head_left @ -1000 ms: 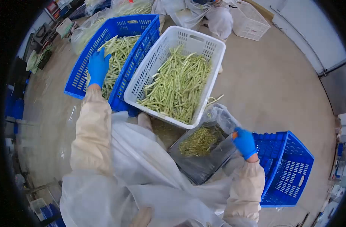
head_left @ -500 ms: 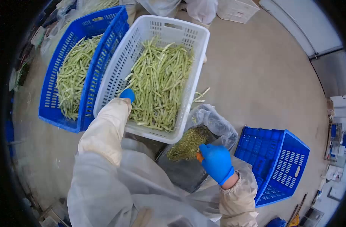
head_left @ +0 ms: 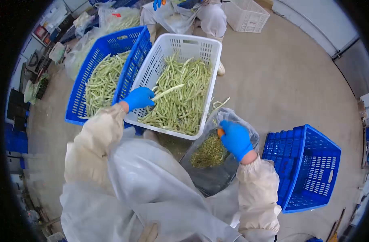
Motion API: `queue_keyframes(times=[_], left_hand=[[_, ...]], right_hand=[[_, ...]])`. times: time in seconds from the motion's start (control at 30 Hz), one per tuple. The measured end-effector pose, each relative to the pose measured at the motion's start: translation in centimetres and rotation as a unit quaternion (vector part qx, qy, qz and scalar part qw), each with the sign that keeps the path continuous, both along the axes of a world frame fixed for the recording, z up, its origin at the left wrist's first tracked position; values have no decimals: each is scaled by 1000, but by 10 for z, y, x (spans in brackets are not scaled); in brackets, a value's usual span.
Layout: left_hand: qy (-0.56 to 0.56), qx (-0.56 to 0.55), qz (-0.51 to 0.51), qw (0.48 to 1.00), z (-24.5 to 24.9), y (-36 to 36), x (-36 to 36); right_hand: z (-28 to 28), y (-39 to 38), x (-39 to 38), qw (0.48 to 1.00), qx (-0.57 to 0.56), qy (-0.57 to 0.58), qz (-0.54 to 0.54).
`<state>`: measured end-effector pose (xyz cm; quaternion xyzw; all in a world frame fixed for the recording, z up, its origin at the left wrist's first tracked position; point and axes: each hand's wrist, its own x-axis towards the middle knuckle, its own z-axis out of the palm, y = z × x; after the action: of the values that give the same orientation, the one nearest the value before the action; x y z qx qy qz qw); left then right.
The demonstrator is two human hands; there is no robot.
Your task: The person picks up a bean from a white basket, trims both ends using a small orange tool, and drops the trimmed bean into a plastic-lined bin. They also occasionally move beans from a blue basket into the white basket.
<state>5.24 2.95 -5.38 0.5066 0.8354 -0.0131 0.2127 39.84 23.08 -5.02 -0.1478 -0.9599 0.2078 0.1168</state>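
Your L hand (head_left: 140,98) pinches one long, pale-green bean (head_left: 168,92) above the white plastic crate (head_left: 211,88), long axis fwd-right. R hand (head_left: 235,139) sits farther off, curled, w/ orange item (head_left: 221,132) at fingertips; hold unconfirmed.

Our left hand (head_left: 139,99) was over the left blue crate (head_left: 77,97); now it holds one bean (head_left: 169,92) above the white crate (head_left: 214,72).
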Motion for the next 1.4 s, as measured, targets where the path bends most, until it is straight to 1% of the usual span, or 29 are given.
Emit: queue_keyframes(times=[0.03, 0.07, 0.1, 0.13, 0.17, 0.2, 0.23, 0.27, 0.33, 0.37, 0.4, 0.47, 0.5, 0.53, 0.57, 0.63, 0.67, 0.73, 0.83, 0.9, 1.03, 1.1, 1.13, 1.2, 1.23, 1.3, 1.33, 1.37, 1.4], left_hand=[[-16, 48, 8, 999, 31, 4, 31], [-33, 97, 17, 995, 47, 6, 56], [-18, 135, -21, 990, 46, 7, 71], [-4, 173, -60, 983, 47, 9, 86], [-2, 179, -66, 982, 47, 12, 103], [-12, 214, -64, 975, 48, 16, 120], [-24, 249, -61, 966, 49, 21, 134], [-23, 254, -64, 965, 46, 25, 142], [66, 322, -71, 942, 28, 35, 149], [94, 368, -65, 923, 14, 39, 149], [92, 371, -67, 922, 13, 44, 149], [128, 320, -55, 937, 9, 54, 149], [137, 266, -39, 953, 21, 58, 153], [135, 262, -41, 955, 23, 62, 150], [164, 270, -50, 947, 25, 65, 149], [190, 277, -60, 940, 27, 66, 149], [205, 292, -65, 932, 27, 66, 149], [220, 307, -66, 924, 27, 64, 148], [249, 282, -64, 924, 26, 62, 146], [285, 308, -79, 904, 26, 62, 146], [276, 309, -84, 906, 30, 63, 147], [194, 386, -78, 899, 25, 68, 150], [194, 386, -76, 899, 24, 70, 153], [133, 383, -82, 910, 23, 72, 160], [134, 384, -80, 910, 20, 73, 160], [-9, 452, -59, 890, 13, 77, 161], [-8, 453, -58, 890, 13, 79, 165], [-290, 399, 19, 869, 12, 81, 172], [-548, 311, 94, 771, 13, 83, 180]], right_hand=[[1, 4, -2, 997, -20, 66, -28], [2, 7, -5, 997, -14, 73, -31], [4, 8, -9, 975, -155, 143, -69], [8, 11, -11, 927, -293, 210, -104], [12, 15, -9, 928, -286, 215, -106], [17, 20, -8, 881, -407, 226, -87], [22, 23, -5, 819, -520, 232, -65], [27, 24, -1, 822, -515, 235, -66], [38, 25, 5, 802, -562, 196, -40], [39, 25, 7, 804, -559, 198, -42], [39, 26, 9, 801, -566, 193, -39], [35, 29, 12, 797, -574, 183, -40], [29, 32, 12, 799, -574, 174, -46], [24, 33, 11, 799, -575, 167, -53], [22, 35, 11, 798, -577, 167, -55], [23, 37, 10, 829, -537, 138, -76], [24, 35, 10, 828, -538, 137, -76], [28, 31, 9, 800, -576, 154, -68], [28, 29, 7, 821, -551, 140, -53], [27, 29, 7, 826, -544, 138, -56], [22, 29, 6, 839, -521, 145, -59], [20, 26, 5, 845, -508, 155, -62], [20, 24, 3, 850, -496, 164, -64], [27, 19, 3, 858, -481, 171, -62], [33, 16, 4, 865, -465, 180, -61], [49, 11, 6, 855, -478, 200, -39], [53, 9, 5, 843, -491, 220, -18], [53, 6, 3, 843, -491, 220, -16], [51, 2, 1, 835, -501, 227, -13]])
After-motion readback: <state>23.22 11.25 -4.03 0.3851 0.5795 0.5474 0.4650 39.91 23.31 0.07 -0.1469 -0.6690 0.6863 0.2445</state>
